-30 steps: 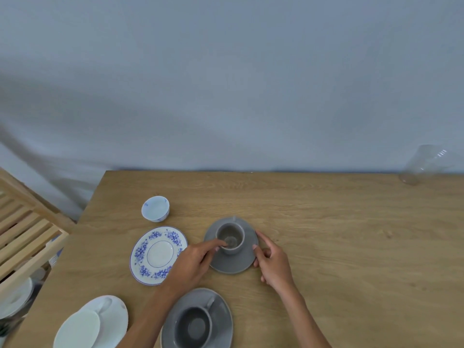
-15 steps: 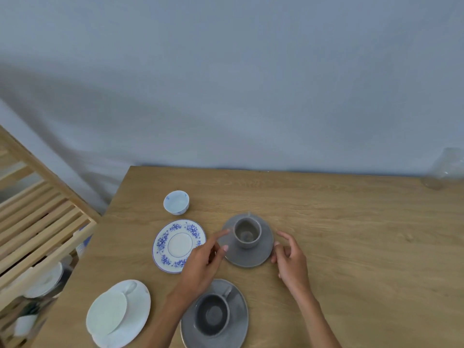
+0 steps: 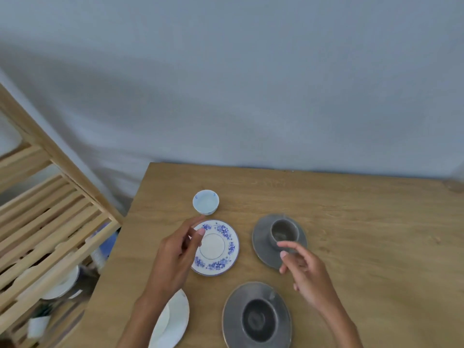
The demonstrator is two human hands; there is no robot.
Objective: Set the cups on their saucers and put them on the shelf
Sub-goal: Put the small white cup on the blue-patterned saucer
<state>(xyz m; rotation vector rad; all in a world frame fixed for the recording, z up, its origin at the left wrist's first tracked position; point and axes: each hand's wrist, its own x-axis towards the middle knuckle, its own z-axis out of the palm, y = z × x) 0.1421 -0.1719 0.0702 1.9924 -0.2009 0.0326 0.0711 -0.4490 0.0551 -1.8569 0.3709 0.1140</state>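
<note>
A small grey cup [image 3: 284, 233] sits on a grey saucer [image 3: 261, 243] right of centre. My right hand [image 3: 305, 272] hovers over that saucer's near edge, fingers apart, holding nothing. My left hand [image 3: 175, 257] is over the left rim of the empty blue-flowered saucer [image 3: 218, 247], fingers loosely curled and empty. A small white cup with blue marks [image 3: 206, 202] stands alone just beyond it. Closer to me, a dark grey cup [image 3: 258, 320] rests on a larger grey saucer [image 3: 233, 310]. A white cup and saucer [image 3: 173, 320] lie partly under my left forearm.
The wooden slatted shelf [image 3: 50, 222] stands left of the table [image 3: 351, 222], with white dishes on a lower level [image 3: 62, 285]. The base of a clear glass [image 3: 455, 184] shows at the far right edge. A grey wall runs behind the table.
Both hands have let go of the small grey cup and saucer. My left hand moved left to the blue-flowered saucer. The view has swung left, showing more shelf.
</note>
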